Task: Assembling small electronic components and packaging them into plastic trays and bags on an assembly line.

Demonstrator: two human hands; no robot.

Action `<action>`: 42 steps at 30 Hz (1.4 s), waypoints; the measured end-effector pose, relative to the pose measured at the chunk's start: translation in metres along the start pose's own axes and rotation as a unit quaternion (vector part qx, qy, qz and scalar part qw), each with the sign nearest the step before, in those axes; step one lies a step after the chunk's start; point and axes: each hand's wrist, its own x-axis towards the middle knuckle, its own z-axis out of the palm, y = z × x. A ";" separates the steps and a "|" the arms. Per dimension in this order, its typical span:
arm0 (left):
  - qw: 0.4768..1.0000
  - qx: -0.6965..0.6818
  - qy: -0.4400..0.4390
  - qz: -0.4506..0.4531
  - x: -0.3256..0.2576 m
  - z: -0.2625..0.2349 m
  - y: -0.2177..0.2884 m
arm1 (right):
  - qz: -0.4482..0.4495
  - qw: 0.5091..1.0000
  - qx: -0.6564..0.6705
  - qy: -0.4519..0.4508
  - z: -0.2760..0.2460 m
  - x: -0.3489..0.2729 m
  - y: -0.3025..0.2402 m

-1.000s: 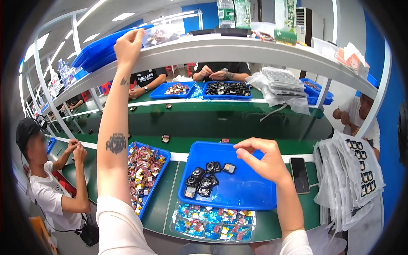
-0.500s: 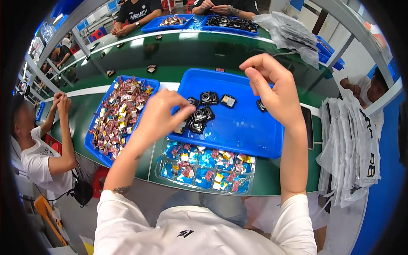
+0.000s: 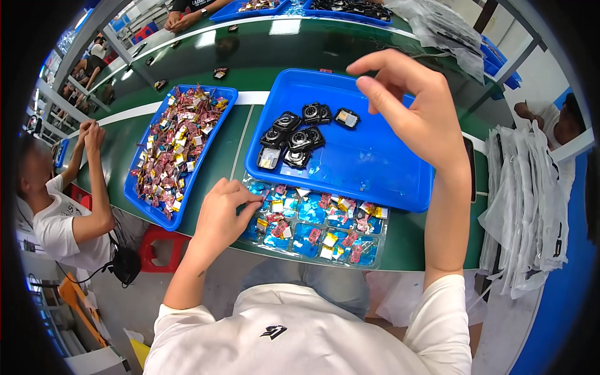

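My left hand [image 3: 222,211] is closed in a pinch at the upper left corner of a clear compartment tray [image 3: 300,251]. What its fingertips hold, if anything, is too small to make out. Small pink circuit pieces with white and yellow parts [image 3: 275,226] lie on blue film in that tray. Over the right side of a blue tray [image 3: 356,169], my right hand [image 3: 415,103] hovers with fingers curved, thumb apart and nothing visible between them. Several black watch-like cases [image 3: 300,139] cluster at the blue tray's left, and one more case [image 3: 346,118] lies apart.
Left of my work, another blue tray [image 3: 181,150] is heaped with pink, white and yellow circuit pieces. White plastic bags [image 3: 522,206] are stacked at the right. A co-worker [image 3: 69,206] sits at the left; others are across the green bench [image 3: 275,44]. A red stool [image 3: 164,250] stands below.
My left hand has moved down from the black cases to the clear tray. The view has shifted, and my right hand stays raised over the blue tray, now covering the case at its right.
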 end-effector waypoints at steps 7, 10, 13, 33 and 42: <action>0.993 -0.102 -0.022 -0.046 0.022 -0.024 0.012 | -0.036 0.991 -0.008 -0.127 0.006 -0.004 -0.002; 0.968 -0.239 -0.063 -0.047 0.044 -0.042 0.025 | -0.109 0.971 0.053 -0.208 0.015 -0.004 -0.003; 0.936 -0.349 -0.045 0.012 0.076 -0.050 0.046 | -0.162 0.965 0.077 -0.190 0.017 -0.003 -0.001; 0.933 -0.309 0.107 0.152 0.145 -0.058 0.070 | 0.041 0.988 0.145 -0.029 0.006 0.002 -0.001; 0.944 -0.212 0.184 0.173 0.142 -0.052 0.070 | 0.018 0.994 0.112 0.000 0.009 0.003 -0.003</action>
